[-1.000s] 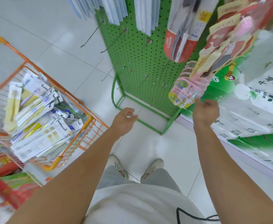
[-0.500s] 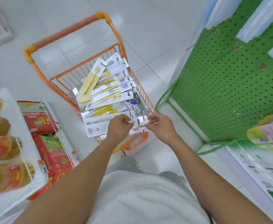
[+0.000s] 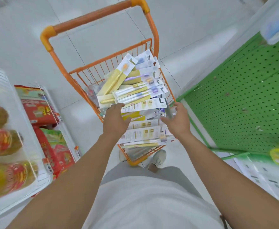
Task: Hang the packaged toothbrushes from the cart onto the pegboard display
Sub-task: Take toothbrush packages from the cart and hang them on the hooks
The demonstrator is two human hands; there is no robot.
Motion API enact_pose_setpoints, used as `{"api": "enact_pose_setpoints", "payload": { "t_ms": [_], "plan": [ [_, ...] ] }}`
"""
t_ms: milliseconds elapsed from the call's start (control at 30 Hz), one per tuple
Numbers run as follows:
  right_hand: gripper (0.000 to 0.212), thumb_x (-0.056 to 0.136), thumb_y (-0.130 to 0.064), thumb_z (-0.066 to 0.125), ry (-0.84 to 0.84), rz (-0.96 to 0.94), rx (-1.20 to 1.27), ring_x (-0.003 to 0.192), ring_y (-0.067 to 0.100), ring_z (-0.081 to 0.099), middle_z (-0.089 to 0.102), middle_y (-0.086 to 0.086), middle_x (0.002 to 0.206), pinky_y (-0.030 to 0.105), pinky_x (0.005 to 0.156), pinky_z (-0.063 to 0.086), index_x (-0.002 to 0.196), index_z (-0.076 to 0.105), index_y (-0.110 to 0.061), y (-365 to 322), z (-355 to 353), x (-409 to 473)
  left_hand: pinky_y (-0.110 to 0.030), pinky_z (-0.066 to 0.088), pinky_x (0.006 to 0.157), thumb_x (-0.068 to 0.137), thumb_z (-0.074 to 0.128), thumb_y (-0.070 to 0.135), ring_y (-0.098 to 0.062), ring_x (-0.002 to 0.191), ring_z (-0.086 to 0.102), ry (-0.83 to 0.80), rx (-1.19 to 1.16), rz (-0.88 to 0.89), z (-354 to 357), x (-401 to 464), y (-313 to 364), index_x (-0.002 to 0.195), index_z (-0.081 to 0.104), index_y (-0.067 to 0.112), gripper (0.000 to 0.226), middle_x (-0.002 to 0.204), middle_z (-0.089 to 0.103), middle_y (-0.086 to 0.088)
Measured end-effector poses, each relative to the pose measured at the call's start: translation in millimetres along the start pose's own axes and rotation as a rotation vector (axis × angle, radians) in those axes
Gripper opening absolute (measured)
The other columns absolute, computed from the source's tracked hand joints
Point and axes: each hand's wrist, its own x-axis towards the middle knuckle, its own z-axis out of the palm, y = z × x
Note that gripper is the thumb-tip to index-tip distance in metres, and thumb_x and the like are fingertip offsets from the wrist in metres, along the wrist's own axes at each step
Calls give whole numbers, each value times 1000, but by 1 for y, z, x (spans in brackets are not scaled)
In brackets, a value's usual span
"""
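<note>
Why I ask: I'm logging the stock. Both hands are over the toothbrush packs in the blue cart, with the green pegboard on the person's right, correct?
Not quite: the cart is orange, not blue, as the head view shows. The rest holds: the left hand and right hand are over the toothbrush packs, with the green pegboard on the person's right.

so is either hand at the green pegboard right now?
No: both the left hand and right hand are over the toothbrush packs in the orange cart, with the pegboard off to the right.
</note>
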Motion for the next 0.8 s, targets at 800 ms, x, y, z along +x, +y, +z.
{"api": "enact_pose_setpoints", "payload": {
  "t_ms": [800],
  "plan": [
    [18, 96, -13, 66, -366, 124, 290, 59, 5, 64, 70, 4, 78, 18, 50, 49, 93, 70, 4, -6, -4, 15, -41, 40, 100, 82, 76, 30, -27, 126, 49, -291, 337, 238, 48, -28, -2, 146, 40, 20, 74, 140, 53, -4]
  ]
}}
